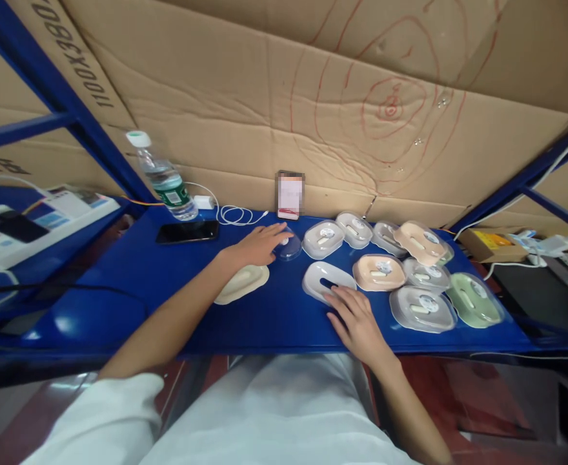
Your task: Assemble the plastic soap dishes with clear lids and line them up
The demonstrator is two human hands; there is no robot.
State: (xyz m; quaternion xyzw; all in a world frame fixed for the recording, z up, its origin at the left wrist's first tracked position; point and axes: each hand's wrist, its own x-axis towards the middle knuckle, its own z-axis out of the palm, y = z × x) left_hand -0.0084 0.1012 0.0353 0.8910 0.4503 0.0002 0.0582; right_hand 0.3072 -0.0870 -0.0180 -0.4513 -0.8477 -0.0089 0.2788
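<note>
Two hands are laid on soap-dish parts on a blue shelf.

At ten o'clock a water bottle (pixel 164 177) is stood upright, with a black phone (pixel 188 231) laid flat just below it and a white cable (pixel 230 214) coiled beside; the left hand (pixel 259 245) is stretched flat towards twelve o'clock, fingers open and resting on a clear lid (pixel 290 247), nothing being clasped, while a cream tray (pixel 242 283) is left just beside the wrist; the right hand (pixel 354 318) is spread open, fingertips pressed on a white dish (pixel 323 279), seemingly to steady it; at two o'clock, lidded dishes (pixel 412 271) are clustered within reach, apparently as stock, a green one (pixel 474 299) being set at the far right.
</note>
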